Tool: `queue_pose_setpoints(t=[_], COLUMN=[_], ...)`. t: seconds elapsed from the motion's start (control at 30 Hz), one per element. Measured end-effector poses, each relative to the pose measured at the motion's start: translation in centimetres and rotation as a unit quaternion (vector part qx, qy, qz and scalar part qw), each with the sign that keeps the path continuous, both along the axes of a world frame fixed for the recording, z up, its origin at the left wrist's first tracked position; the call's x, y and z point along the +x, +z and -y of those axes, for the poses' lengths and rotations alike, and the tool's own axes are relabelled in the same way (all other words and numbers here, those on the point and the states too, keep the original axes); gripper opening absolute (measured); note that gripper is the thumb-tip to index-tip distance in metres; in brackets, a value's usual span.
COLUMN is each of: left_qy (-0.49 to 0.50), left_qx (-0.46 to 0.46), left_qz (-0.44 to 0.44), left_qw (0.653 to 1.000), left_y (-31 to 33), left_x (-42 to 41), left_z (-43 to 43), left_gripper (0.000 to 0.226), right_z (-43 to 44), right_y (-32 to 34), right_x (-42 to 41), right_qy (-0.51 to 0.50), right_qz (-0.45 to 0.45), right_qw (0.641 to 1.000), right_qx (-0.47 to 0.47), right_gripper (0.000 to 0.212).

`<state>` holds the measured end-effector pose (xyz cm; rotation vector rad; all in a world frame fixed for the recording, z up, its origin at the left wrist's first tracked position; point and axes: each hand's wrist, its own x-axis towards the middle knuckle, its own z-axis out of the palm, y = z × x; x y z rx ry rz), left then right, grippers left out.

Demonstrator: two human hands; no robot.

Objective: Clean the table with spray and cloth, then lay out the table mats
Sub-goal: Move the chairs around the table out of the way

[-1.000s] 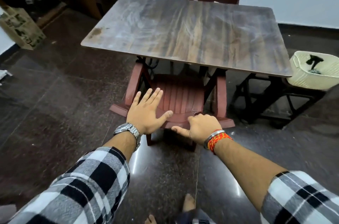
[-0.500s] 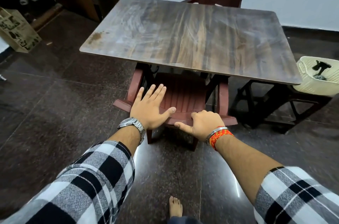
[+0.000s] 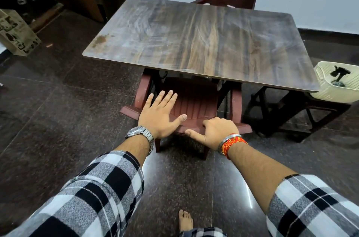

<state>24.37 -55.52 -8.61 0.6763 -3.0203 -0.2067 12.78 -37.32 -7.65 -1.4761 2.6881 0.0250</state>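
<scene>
At lower centre, the left grip point(image 3: 159, 118) lies released, fingers straight, over the red chair point(image 3: 194, 104) tucked under the surface point(image 3: 194, 42). The right grip point(image 3: 215, 132) curls round that chair's near edge.

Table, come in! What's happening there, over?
Left hand open, right hand with fingers curled, no spray or cloth in either. Table streaky, brown stain near its left corner, no mats. Red chair tucked under near edge.
</scene>
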Motion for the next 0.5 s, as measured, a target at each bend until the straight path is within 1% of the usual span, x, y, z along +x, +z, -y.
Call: queue_pose_setpoints(t=[0.13,0.3,0.37,0.47,0.5], left_qy=[-0.006,-0.020,-0.016,-0.007,-0.005], left_qx=[0.002,0.023,0.036,0.038,0.035], left_qz=[0.005,0.001,-0.014,-0.020,-0.019], left_qw=[1.000,1.000,0.999,0.999,0.999], left_y=[-0.2,-0.2,-0.1,0.7,1.1], left_x=[0.1,0.3,0.7,1.7,2.1], left_z=[-0.1,-0.1,-0.1,1.0,1.7], left_gripper=[0.086,0.084,0.082,0.086,0.087], right_z=[-0.1,0.0,0.3,1.3,1.9], right_y=[-0.3,0.0,0.1,0.0,0.0], right_x=[0.1,-0.2,-0.2,-0.4,-0.5], right_qy=[-0.001,-0.021,-0.029,-0.047,-0.051], right_qz=[0.008,0.070,0.098,0.114,0.116], right_qw=[1.000,0.997,0.995,0.992,0.992], right_qx=[0.006,0.013,0.011,-0.010,-0.018], right_gripper=[0.088,0.088,0.082,0.071,0.072])
